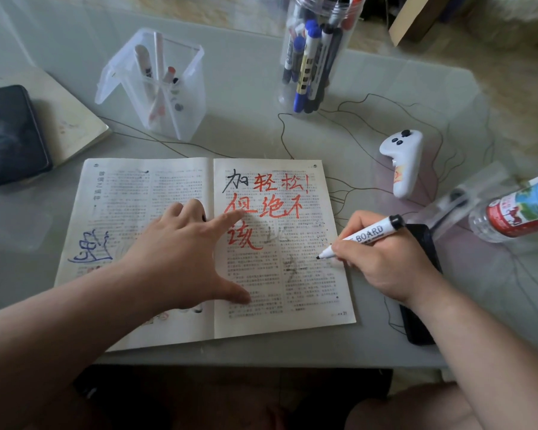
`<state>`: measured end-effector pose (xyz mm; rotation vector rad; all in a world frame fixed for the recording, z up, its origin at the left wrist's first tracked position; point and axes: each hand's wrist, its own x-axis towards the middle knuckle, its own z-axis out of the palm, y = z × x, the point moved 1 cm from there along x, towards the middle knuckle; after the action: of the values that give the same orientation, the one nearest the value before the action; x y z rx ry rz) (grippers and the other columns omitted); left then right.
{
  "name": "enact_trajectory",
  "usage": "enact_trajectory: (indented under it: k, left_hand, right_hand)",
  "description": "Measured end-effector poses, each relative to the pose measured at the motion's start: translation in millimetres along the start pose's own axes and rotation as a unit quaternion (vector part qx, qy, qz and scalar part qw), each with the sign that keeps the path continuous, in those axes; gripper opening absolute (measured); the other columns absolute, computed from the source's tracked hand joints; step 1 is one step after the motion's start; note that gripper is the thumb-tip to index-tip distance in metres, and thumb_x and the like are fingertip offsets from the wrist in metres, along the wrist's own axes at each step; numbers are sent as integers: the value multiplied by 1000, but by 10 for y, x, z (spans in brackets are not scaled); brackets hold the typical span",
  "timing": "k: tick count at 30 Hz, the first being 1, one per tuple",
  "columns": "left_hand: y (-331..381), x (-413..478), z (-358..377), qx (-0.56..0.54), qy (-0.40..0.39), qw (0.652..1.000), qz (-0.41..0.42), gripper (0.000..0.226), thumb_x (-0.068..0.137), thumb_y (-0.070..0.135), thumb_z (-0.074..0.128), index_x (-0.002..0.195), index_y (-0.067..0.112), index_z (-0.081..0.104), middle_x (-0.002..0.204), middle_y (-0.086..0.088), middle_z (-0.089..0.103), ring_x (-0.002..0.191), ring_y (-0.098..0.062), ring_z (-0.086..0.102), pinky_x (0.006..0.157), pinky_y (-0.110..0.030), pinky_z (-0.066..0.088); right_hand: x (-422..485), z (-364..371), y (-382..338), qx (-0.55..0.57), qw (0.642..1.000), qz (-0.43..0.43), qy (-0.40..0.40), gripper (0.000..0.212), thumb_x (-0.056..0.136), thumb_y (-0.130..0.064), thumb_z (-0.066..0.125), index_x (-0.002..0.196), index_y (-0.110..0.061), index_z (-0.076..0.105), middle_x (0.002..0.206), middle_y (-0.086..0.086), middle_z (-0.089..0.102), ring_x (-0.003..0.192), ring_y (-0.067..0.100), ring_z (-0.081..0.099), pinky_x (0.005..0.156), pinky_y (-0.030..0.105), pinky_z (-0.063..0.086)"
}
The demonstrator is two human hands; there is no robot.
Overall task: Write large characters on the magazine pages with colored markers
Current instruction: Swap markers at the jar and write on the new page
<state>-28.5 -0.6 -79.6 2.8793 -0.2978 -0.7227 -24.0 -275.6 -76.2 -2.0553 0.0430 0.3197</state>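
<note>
Glass table (246,72), open magazine (137,193), pen jar (316,57), controller (404,162)

The light is soft and rather dim, with a cool grey-green tint. The glossy surface (249,76) shows pale reflections at the far side. The left hand (180,252) throws only a weak shadow on the magazine (311,293). The wide lens bends the edges, and the bottle (516,209) at right is blurred.
</note>
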Motion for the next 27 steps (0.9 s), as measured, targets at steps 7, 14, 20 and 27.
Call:
enact_trajectory:
  k: [7,14,20,27]
  left_hand:
    - [-37,-2,-55,23,33,999,6,138,40,103,52,151,52,-12,129,7,35,120,-15,32,103,-35,35]
    - [120,-24,21,36,44,997,60,130,42,105,45,153,53,2,114,13,27,117,-11,30,107,-32,30]
    - [144,-16,76,35,41,997,61,124,42,106,43,150,61,6,116,14,29,118,-12,29,107,-32,28]
    - [142,-16,74,47,27,997,50,125,42,107,41,150,61,-2,119,12,29,118,-13,29,105,-34,30]
  right_hand:
    - [-72,13,21,17,999,-21,38,24,72,-23,72,70,-2,60,52,4,56,50,11,47,49,21,37]
    - [-139,-12,-6,17,997,-54,52,22,79,-17,78,70,-4,63,50,2,56,48,15,47,49,21,36]
    - [-144,45,-20,46,998,-52,-9,25,75,-33,75,74,-10,65,62,17,63,56,35,54,52,41,42]
    - [-128,73,0,-33,997,-55,-32,18,79,-29,80,72,-18,67,62,-3,64,56,14,54,53,28,41]
